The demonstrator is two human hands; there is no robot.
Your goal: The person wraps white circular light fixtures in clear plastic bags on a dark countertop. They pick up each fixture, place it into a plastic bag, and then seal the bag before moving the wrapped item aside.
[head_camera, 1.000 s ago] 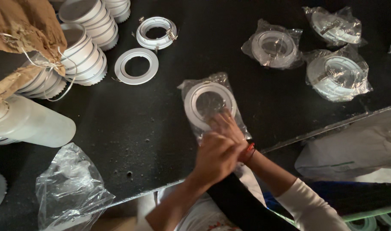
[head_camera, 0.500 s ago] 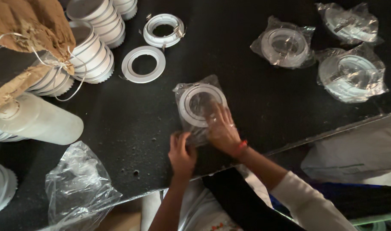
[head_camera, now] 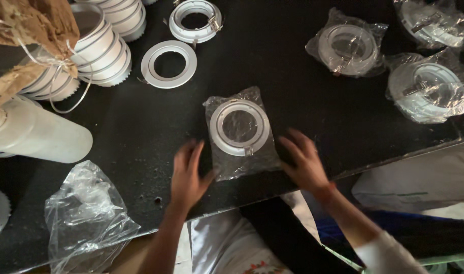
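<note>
Head view: a white ring fitting sealed in a clear plastic bag [head_camera: 240, 133] lies flat on the black table [head_camera: 140, 137], near the middle of its front edge. The left hand [head_camera: 188, 175] rests open, fingers spread, just left of the bag, thumb touching its lower corner. The right hand [head_camera: 304, 161] lies open just right of it, fingertips at the bag's edge. Smoothing from both sides looks the sound way, pressing evenly so the ring stays centred. An empty crumpled bag [head_camera: 85, 213] sits near the front-left corner.
</note>
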